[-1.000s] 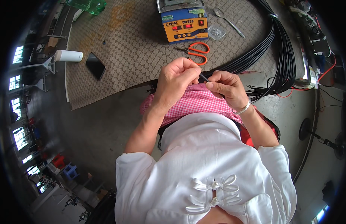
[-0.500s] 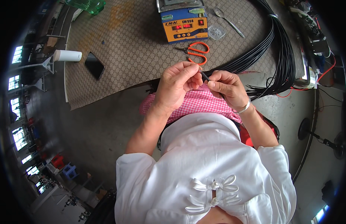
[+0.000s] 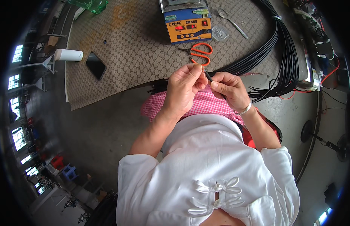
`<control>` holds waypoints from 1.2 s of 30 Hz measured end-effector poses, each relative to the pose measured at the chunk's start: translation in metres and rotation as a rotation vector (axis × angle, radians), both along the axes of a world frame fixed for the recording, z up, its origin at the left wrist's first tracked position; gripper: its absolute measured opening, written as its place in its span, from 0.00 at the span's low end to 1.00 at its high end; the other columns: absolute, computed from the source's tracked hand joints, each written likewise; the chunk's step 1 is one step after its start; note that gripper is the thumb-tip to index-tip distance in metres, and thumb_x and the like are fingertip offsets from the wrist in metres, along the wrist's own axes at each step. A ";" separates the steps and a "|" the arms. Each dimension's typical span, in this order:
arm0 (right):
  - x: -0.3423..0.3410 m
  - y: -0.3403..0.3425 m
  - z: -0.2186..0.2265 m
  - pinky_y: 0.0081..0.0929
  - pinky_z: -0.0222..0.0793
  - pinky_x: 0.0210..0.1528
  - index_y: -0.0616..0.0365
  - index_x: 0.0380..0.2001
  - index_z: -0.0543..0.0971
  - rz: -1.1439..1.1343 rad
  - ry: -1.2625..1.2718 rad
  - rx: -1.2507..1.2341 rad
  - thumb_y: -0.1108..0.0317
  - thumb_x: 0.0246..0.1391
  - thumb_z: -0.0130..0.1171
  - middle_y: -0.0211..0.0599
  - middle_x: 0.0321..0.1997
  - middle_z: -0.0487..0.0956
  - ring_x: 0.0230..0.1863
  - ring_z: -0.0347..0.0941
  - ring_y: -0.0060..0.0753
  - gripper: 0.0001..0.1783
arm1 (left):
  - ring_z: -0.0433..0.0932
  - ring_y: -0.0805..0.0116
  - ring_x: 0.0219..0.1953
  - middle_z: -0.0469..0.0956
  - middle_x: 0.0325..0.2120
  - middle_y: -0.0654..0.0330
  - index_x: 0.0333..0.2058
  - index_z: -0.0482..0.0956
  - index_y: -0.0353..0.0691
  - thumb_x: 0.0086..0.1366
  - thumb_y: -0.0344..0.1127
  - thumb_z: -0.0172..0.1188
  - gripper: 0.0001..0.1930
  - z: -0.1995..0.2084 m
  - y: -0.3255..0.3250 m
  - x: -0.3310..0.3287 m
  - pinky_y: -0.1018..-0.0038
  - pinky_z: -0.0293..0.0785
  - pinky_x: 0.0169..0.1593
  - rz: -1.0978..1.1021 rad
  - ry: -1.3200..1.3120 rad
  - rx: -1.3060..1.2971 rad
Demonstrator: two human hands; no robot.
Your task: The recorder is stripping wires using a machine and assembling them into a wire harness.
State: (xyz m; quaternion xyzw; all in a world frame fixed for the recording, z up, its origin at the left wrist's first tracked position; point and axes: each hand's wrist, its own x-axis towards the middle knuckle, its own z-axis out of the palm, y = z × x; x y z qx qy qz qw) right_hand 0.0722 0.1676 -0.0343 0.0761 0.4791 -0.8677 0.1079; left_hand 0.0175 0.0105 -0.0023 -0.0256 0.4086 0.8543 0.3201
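Observation:
Between my two hands, just off the table's front edge, is a black cable (image 3: 208, 76). My right hand (image 3: 231, 89) pinches the cable between thumb and fingers, with its end pointing up and to the left. My left hand (image 3: 185, 86) is closed at that end, thumb against fingertips, on what look like thin wire ends, too small to make out well. Right beyond my fingertips lie orange-handled scissors (image 3: 201, 54). A thick bundle of black cables (image 3: 258, 52) runs over the table to the right, its loose ends hanging at the near edge.
A blue and yellow box with a red display (image 3: 188, 28) stands at the back of the patterned table (image 3: 133, 41). Near it are a spoon (image 3: 233, 23) and a small clear dish (image 3: 220, 33). Leftward lie a phone (image 3: 95, 65), a white cup (image 3: 68, 55) and a green bottle (image 3: 91, 4).
My left hand and forearm have shifted slightly to the right, still pinching at the cable end. The right hand has stayed almost in place. The display on the box reads differently.

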 end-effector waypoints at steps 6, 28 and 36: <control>0.000 0.001 0.001 0.11 0.52 0.17 0.61 0.29 0.75 0.010 -0.031 -0.021 0.70 0.50 0.57 0.25 0.20 0.71 0.17 0.60 0.13 0.06 | 0.69 0.75 0.25 0.72 0.23 0.62 0.30 0.72 0.36 0.63 0.34 0.48 0.08 0.001 -0.003 0.001 0.80 0.68 0.30 -0.035 -0.154 0.104; 0.001 0.004 0.017 0.11 0.53 0.16 0.64 0.28 0.76 0.174 -0.072 -0.031 0.68 0.49 0.57 0.28 0.18 0.70 0.16 0.59 0.14 0.09 | 0.71 0.72 0.22 0.72 0.20 0.60 0.27 0.73 0.33 0.59 0.34 0.52 0.09 0.004 -0.024 -0.026 0.79 0.65 0.24 -0.345 -0.152 0.070; -0.002 0.006 0.011 0.12 0.52 0.16 0.63 0.28 0.76 0.123 -0.028 -0.029 0.70 0.49 0.57 0.27 0.18 0.70 0.16 0.59 0.15 0.07 | 0.71 0.71 0.24 0.73 0.22 0.59 0.30 0.73 0.33 0.61 0.37 0.50 0.11 0.002 -0.024 -0.023 0.78 0.68 0.27 -0.273 -0.197 0.108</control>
